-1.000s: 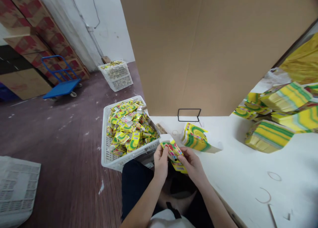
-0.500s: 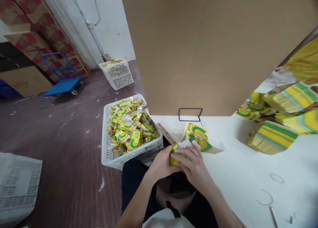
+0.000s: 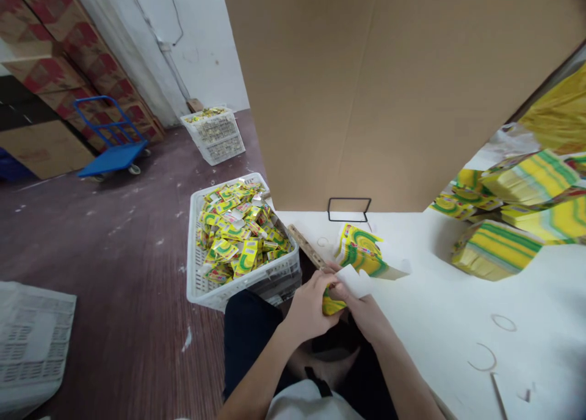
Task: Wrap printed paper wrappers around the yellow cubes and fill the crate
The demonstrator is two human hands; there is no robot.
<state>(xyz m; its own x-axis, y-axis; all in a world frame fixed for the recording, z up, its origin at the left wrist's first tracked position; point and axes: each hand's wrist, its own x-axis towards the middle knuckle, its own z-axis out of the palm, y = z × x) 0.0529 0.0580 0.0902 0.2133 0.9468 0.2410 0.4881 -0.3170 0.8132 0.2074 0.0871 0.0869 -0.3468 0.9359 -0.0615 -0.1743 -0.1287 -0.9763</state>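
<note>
Both hands meet above my lap around one small yellow-green printed carton [image 3: 332, 304] with white flaps showing at its top. My left hand [image 3: 307, 307] is closed round its left side. My right hand [image 3: 364, 310] grips it from the right, thumb up against the white flap [image 3: 353, 279]. Just beyond them on the white table [image 3: 439, 322], a yellow-green printed card stack [image 3: 361, 249] stands partly fanned. To the left, a white plastic crate [image 3: 196, 286] holds a heap of small yellow-green boxes [image 3: 247, 255].
A tall cardboard sheet [image 3: 366, 102] rises behind the table by a black wire stand [image 3: 348, 209]. Bundles of printed cards [image 3: 497, 249] lie at right. A second crate [image 3: 215, 139], a blue trolley [image 3: 114, 157] and stacked cartons [image 3: 59, 72] stand on the floor; another crate [image 3: 36, 340] is at left.
My hands have turned the carton and shifted slightly right; the right hand has moved from lying over its top to its right side, leaving the white flap more exposed.
</note>
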